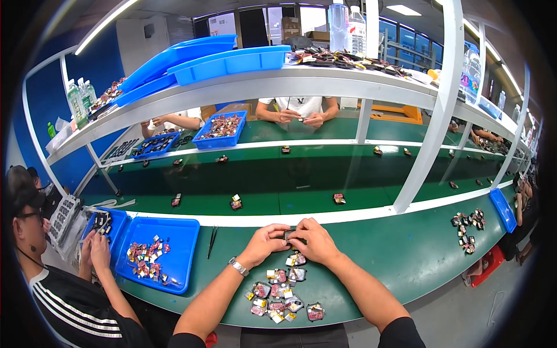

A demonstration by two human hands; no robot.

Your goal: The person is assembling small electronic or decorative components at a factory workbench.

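My left hand, with a silver watch on its wrist, and my right hand meet over the green bench. Between their pinched fingertips sits a small dark electronic casing, mostly covered by the fingers. Just below the hands, toward me, lies a loose cluster of small electronic assemblies with black frames, pinkish-red boards and white and yellow parts. One assembly lies at the cluster's right edge. Left of my left hand, black tweezers rest on the bench, touched by neither hand.
A blue tray with several boards stands at left, beside a co-worker's hands. Beyond a white rail, a green conveyor carries spaced assemblies. A white post rises at right. More assemblies lie far right. Overhead, a shelf holds blue trays.
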